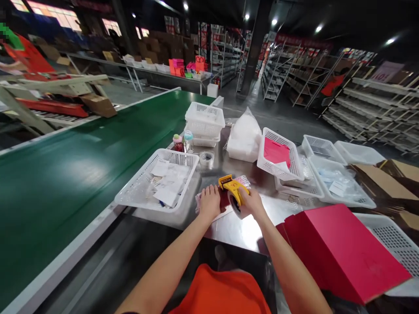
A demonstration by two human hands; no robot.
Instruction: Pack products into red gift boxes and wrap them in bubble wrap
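My right hand (251,202) is closed round a yellow tape dispenser (234,186) that carries a roll of tape. The dispenser's head tilts up to the left, above a flat dark red item (224,202) on the metal table. Pinkish bubble wrap (244,180) shows behind the dispenser, partly covered by it. My left hand (210,202) lies with its fingers on the left side of the flat item. Where the tape ends is too small to make out.
To the left stands a white basket (119,198) with papers, beside a green conveyor (75,161). A tape roll (207,159) and two small bottles (188,140) are behind. White baskets (280,175) and a red box (343,248) line the right.
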